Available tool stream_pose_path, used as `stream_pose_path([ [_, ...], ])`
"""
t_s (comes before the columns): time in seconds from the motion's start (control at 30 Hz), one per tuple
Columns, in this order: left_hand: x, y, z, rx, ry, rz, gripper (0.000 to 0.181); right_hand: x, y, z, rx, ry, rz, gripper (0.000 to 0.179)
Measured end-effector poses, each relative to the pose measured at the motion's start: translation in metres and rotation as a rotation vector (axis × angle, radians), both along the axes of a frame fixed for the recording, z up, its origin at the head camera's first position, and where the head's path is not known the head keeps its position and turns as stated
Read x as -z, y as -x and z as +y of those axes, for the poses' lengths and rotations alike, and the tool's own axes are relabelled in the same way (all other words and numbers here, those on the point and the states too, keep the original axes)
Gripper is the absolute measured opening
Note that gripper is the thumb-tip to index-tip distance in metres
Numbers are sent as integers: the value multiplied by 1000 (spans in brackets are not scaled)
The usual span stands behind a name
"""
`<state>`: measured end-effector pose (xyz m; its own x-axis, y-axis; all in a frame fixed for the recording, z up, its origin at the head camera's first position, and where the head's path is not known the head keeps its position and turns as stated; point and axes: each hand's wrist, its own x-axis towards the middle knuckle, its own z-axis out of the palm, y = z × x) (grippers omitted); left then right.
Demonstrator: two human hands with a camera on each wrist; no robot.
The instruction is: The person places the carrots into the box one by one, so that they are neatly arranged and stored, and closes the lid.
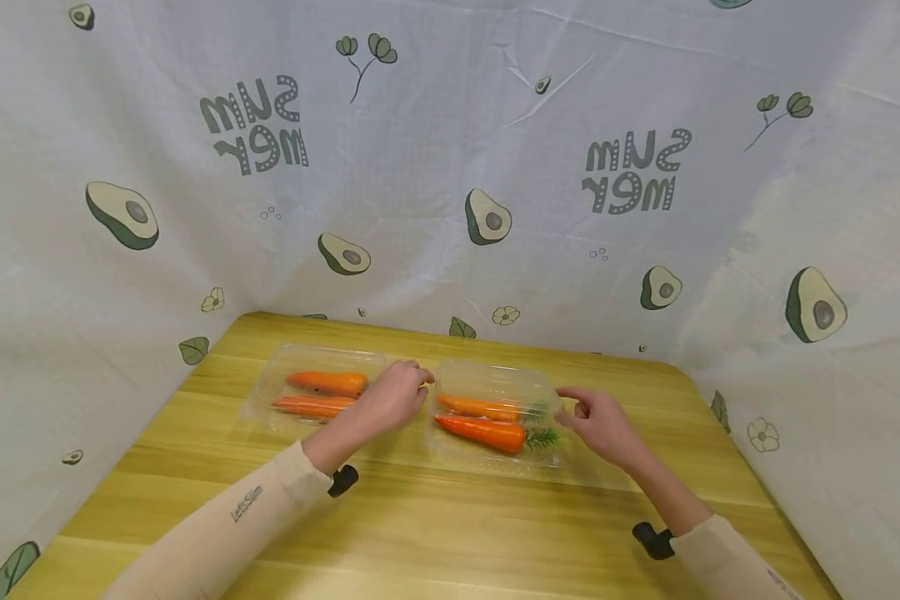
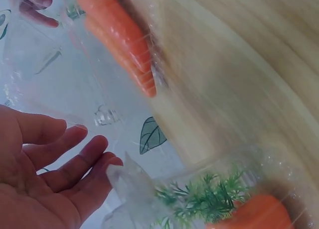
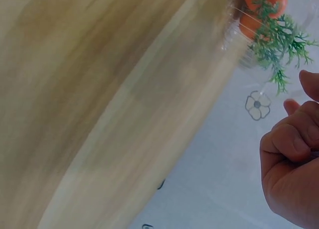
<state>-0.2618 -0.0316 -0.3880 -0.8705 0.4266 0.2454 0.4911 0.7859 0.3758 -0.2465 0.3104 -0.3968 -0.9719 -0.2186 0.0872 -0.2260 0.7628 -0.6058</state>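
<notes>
Two carrots with green tops, the nearer carrot (image 1: pixel 487 433) and the farther carrot (image 1: pixel 480 407), lie in a clear plastic box (image 1: pixel 495 460) on the right. My left hand (image 1: pixel 401 393) is at that box's left end, between it and a second box; the left wrist view shows its fingers loosely bent, gripping nothing. At the right end, my right hand (image 1: pixel 600 425) reaches its index finger to the plastic edge, other fingers curled. Whether thumb and index pinch the edge is unclear.
A second clear box (image 1: pixel 258 392) on the left holds more carrots (image 1: pixel 326 383), their right ends partly behind my left hand and arm. The wooden table (image 1: pixel 435 533) ends at a patterned white cloth (image 1: pixel 420 167) at the back and sides.
</notes>
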Motion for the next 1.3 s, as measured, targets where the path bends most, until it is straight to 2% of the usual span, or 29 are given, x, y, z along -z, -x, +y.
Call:
stream_pose_path([
  [0.13, 0, -8, 2, -12, -19, -38, 26, 4, -5, 0, 0, -18, 15, 46],
  [0.4, 4, -27, 7, -50, -68, -188, 33, 10, -18, 1, 26, 26, 19, 44],
  [0.6, 12, -36, 10, -89, -91, -222, 37, 14, -29, 5, 26, 73, 8, 40],
  [0.73, 17, -40, 9, -119, -139, -234, 41, 16, -33, 6, 50, 103, -22, 44],
  [0.87, 22, -42, 9, -141, -206, -302, 49, 14, -37, 7, 99, 137, -93, 52],
  [1.0, 25, -43, 8, -145, -278, -397, 50, 9, -41, 7, 139, 185, -222, 56],
  [1.2, 32, -45, 0, -106, -492, -605, 37, 7, -46, 1, 166, 235, -356, 56],
  [1.3, 33, -44, -1, -89, -555, -671, 30, 8, -47, -1, 152, 275, -390, 51],
])
